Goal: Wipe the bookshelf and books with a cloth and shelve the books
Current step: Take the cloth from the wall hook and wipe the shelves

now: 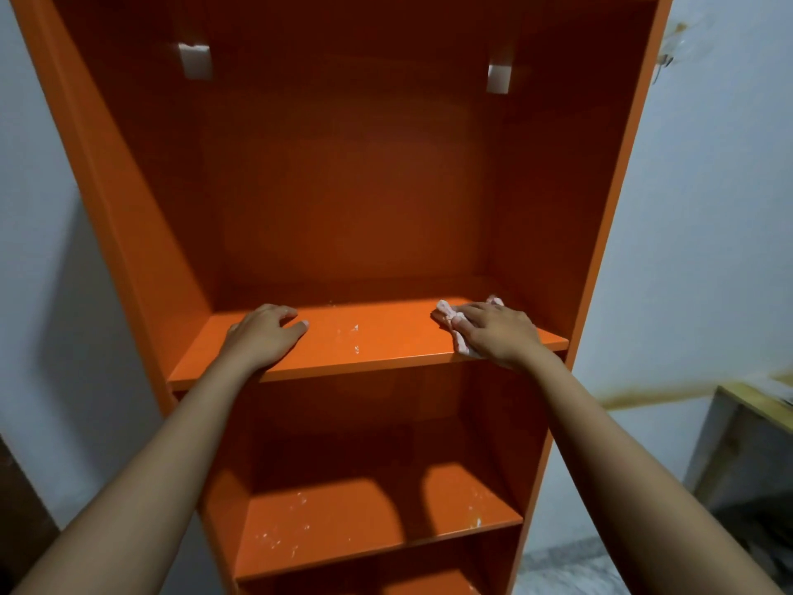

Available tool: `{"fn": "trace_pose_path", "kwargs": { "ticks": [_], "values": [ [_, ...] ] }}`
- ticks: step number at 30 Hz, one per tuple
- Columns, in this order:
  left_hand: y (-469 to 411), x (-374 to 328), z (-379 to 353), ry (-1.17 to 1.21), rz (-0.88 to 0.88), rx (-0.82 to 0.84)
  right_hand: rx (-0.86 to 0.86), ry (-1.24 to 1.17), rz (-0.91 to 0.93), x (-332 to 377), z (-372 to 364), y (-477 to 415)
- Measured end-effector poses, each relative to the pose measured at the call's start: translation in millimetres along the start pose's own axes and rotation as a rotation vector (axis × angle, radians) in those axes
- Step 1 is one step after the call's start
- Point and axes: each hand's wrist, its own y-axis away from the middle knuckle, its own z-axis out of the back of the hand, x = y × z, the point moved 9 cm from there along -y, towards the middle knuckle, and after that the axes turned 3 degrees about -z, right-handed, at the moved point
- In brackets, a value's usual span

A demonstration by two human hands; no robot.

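Observation:
An orange bookshelf [128,208] stands in front of me with bare shelves. My left hand [266,332] rests palm down on the left part of the middle shelf board [364,337], fingers loosely bent. My right hand [497,328] presses a small pale pink cloth [448,313] flat onto the right part of the same board. The cloth pokes out ahead of the fingers and under the palm at the board's front edge. White specks lie on the board between my hands. No books are in view.
The lower shelf [364,526] also carries white specks. Two white brackets [195,60] sit high on the back panel. White walls flank the bookshelf. A wooden table [746,427] stands at the right, above a tiled floor [570,569].

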Motion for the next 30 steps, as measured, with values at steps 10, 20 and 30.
{"fn": "trace_pose_path", "kwargs": {
  "ticks": [10, 20, 30],
  "values": [
    [20.2, 10.1, 11.9, 0.019, -0.004, -0.060, 0.003, -0.136, 0.205, 98.0, -9.6, 7.6],
    [34.2, 27.6, 24.9, 0.021, 0.010, -0.144, -0.077, -0.300, 0.462, 146.4, -8.7, -9.9],
    [41.5, 24.2, 31.1, 0.000, 0.068, -0.258, -0.053, -0.707, 0.641, 130.5, 25.0, -46.7]
  ]
}}
